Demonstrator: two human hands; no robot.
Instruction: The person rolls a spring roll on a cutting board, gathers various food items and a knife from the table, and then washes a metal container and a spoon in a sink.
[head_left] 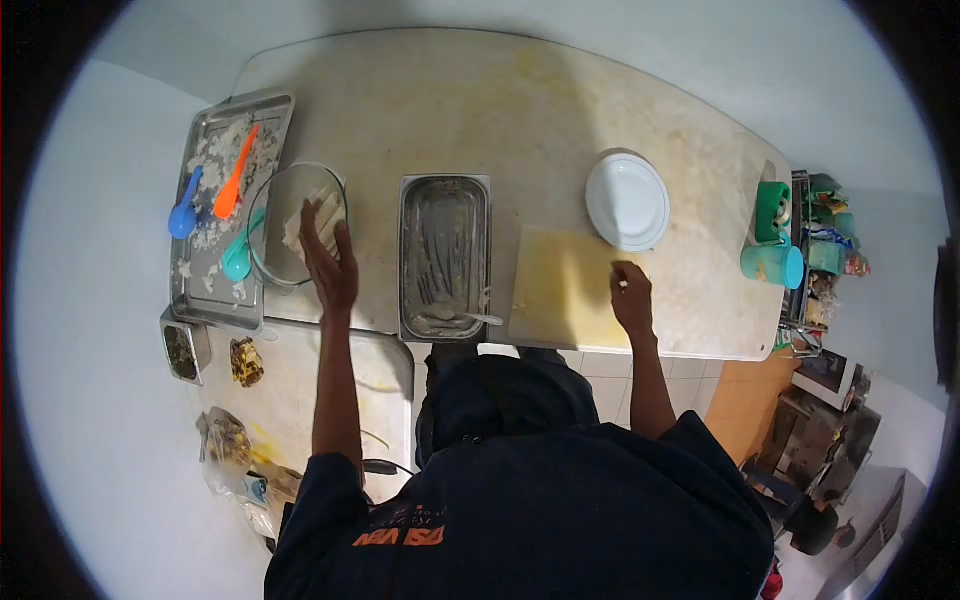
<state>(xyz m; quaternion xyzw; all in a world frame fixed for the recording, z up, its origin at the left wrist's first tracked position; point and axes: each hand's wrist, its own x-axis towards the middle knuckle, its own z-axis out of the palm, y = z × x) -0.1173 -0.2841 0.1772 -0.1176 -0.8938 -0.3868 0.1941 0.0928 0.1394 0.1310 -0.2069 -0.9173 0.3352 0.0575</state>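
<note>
My left hand [331, 262] is over the right side of a round glass bowl [270, 272], its fingers apart above pale, elongated pieces [325, 215] in the bowl. Near the right edge of a yellowish cutting board [545, 285], my right hand [632, 298] is closed, with something small and pale at its fingertips, too small to name. Just beyond that hand lies a white plate [628, 202]. Between my hands sits a metal pan [445, 230] smeared with pale residue, a spoon [480, 318] resting at its near end.
At the left is a metal tray [279, 115] with pale crumbs and orange [235, 180], blue [183, 217] and teal [238, 260] spoons. A small metal container [183, 350] stands nearer. Teal jug [772, 265] and green container [772, 208] stand right. Another person [812, 525] is at the lower right.
</note>
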